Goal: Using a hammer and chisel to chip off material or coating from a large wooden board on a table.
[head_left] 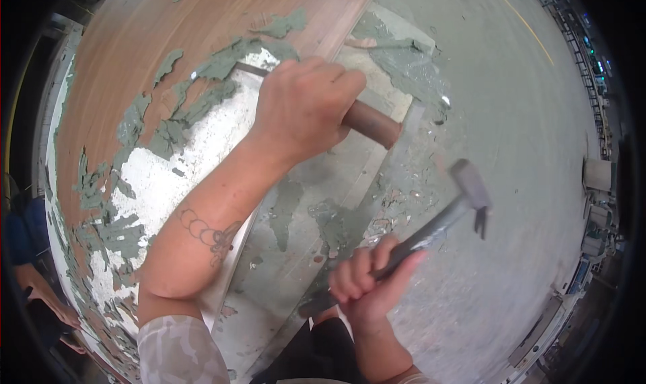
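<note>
My left hand is closed around a chisel with a thick brown handle. Its narrow dark blade points to the upper left, where the tip meets the edge of the torn grey-green layer beside a bare white patch. The far end of the handle sticks out to the right of my fist. Lower right, my right hand grips a claw hammer by its dark shaft. The hammer's head is raised away from the chisel, to the right, and is slightly blurred.
A wood-grain sheet covers the upper left of the work surface, with loose flakes along its torn edge. Flakes and debris litter the grey-green floor. Another person's hand shows at far left; equipment lines the right rim.
</note>
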`<move>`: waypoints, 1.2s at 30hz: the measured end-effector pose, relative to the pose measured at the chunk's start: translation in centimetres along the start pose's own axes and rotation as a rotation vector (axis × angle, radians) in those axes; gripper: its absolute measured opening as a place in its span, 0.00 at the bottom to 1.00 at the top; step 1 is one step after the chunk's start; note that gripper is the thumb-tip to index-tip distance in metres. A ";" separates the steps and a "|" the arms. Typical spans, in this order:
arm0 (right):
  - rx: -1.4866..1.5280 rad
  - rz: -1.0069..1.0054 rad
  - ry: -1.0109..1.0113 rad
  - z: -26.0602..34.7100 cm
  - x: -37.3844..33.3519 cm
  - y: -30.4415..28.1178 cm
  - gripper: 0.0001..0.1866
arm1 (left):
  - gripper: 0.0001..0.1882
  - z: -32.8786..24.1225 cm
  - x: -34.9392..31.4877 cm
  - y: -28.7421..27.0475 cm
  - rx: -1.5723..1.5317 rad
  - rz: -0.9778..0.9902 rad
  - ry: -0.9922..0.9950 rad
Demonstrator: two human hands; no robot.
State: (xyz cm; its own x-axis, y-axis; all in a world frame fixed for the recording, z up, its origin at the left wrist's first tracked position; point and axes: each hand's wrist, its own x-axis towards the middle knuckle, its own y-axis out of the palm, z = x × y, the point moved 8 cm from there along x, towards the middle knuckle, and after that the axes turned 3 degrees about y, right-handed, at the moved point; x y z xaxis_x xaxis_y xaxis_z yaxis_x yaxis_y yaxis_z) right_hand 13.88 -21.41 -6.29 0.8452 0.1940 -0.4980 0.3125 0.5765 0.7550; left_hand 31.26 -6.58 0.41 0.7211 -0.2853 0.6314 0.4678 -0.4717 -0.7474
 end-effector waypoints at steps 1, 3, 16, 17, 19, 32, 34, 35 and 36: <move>-0.109 -0.007 0.121 -1.5 -0.4 0.3 0.35 | 0.15 0.0 -0.1 -0.2 -0.018 -0.011 0.004; -0.254 0.055 0.124 -1.4 -0.3 0.5 0.35 | 0.15 0.0 -0.1 -0.4 -0.033 -0.021 0.011; -0.110 -0.055 0.056 -1.5 -0.4 -1.4 0.33 | 0.16 0.4 -0.4 -1.2 -0.083 -0.044 0.007; -0.387 0.020 0.169 -2.5 -0.3 -0.6 0.33 | 0.17 0.4 -0.5 -1.3 -0.082 -0.050 0.008; -0.342 0.051 0.140 -2.4 -0.9 -0.9 0.33 | 0.16 0.4 -0.7 -1.4 -0.069 -0.030 -0.002; -0.494 0.094 0.149 -3.7 0.0 1.2 0.34 | 0.15 1.4 -0.4 -1.2 0.000 0.040 -0.046; -0.271 0.065 0.054 -2.8 -0.1 0.3 0.33 | 0.15 1.1 -0.2 -1.0 -0.023 0.021 -0.048; -0.051 0.036 -0.042 -2.0 0.0 -0.3 0.33 | 0.15 0.9 -0.1 -1.1 -0.047 -0.001 -0.052; 0.077 0.022 -0.038 -3.0 0.5 -0.2 0.33 | 0.15 0.9 -0.1 -1.4 -0.046 -0.001 -0.050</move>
State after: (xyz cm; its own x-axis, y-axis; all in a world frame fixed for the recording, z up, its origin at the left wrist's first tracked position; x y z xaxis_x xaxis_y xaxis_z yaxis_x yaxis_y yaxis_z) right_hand 12.90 -19.08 -7.97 0.8675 0.1749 -0.4657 0.3249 0.5098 0.7966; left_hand 31.01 -5.17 1.21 0.7459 -0.2431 0.6201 0.4453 -0.5105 -0.7356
